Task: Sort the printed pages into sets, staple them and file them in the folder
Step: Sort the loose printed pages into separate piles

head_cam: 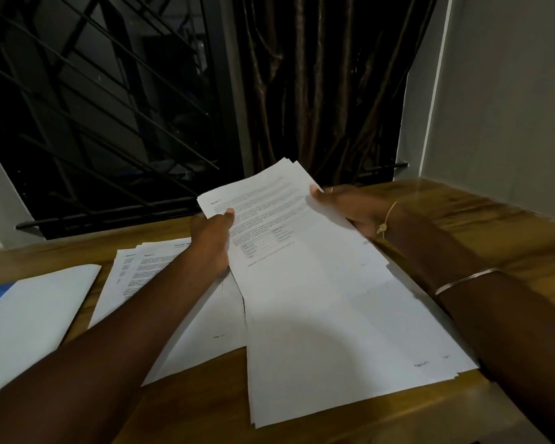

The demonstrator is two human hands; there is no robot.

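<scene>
Head view: far left of the held stack of pages (318, 299), a folder (36, 302) is laid on the wooden table (494, 225). Spread loose pages (135, 274) are seen just left of the stack. Its left edge is pinched by the left hand (210, 241) and its right edge by the right hand (350, 206), thumbs on top.

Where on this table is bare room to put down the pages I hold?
Widest bare wood: right part of the wooden table, between the right forearm and the grey wall. A smaller patch at the near edge, between the spread printed pages and the held white stack. The left is crowded: those pages, then the white-and-blue folder.
</scene>
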